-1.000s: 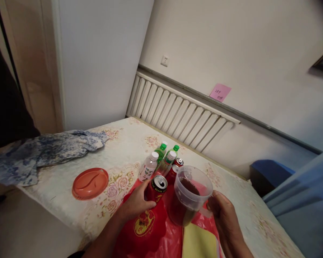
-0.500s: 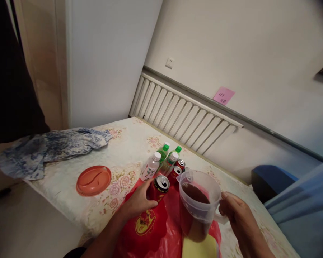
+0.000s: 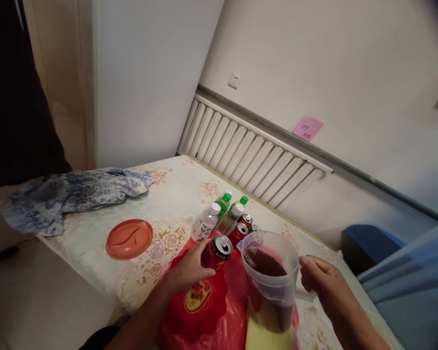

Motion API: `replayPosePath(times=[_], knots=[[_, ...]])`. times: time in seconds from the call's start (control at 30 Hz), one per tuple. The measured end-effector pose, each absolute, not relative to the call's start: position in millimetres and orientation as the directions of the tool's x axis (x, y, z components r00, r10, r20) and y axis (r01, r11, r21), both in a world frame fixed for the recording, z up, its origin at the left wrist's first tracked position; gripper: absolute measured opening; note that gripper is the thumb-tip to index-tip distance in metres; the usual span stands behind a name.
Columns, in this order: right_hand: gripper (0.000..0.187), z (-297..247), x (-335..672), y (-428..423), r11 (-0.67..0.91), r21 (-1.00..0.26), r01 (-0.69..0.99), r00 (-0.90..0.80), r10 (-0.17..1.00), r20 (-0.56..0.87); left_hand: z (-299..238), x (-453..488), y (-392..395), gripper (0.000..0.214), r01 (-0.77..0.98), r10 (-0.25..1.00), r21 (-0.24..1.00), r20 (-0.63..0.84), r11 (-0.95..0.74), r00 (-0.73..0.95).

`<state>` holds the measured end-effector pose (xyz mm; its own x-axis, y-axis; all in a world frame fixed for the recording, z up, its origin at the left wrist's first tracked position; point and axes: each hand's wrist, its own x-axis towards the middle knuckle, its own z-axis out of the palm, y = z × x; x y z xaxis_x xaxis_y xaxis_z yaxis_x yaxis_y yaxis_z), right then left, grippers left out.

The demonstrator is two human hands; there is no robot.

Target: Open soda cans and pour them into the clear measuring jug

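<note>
My left hand [image 3: 188, 267] is wrapped round a red drink can [image 3: 217, 255] with a black and gold band, its top opened. To its right stands a clear plastic measuring jug [image 3: 270, 291], partly filled with dark brown liquid. My right hand [image 3: 323, 279] is closed at the jug's handle, which its fingers partly hide. Under the jug lies a yellow cloth [image 3: 264, 335]. Beneath my left forearm a red scalloped lid or tray [image 3: 204, 316] with a yellow emblem rests on red plastic sheeting [image 3: 233, 306].
Several bottles [image 3: 206, 221] and red cans [image 3: 240, 231] stand close together behind the can. An orange plate-like lid [image 3: 129, 238] and a blue-patterned cloth [image 3: 91, 192] lie left on the flowered tablecloth [image 3: 175, 194]. A radiator [image 3: 237, 146] runs along the wall.
The jug has come down slightly towards the yellow cloth, with my right hand still at its handle. My left hand keeps hold of the can. The view has shifted a little.
</note>
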<state>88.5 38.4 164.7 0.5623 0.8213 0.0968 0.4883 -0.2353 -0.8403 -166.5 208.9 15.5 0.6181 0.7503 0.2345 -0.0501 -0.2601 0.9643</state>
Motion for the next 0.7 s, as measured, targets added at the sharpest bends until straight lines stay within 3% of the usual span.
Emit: replayPosePath(times=[0.7], knots=[[0.058, 172.7, 77.0, 50.1, -0.266, -0.827, 0.495, 0.538, 0.841, 0.052, 13.7, -167.5, 208.3, 0.086, -0.031, 0.742, 0.960, 0.235, -0.278, 0.627]])
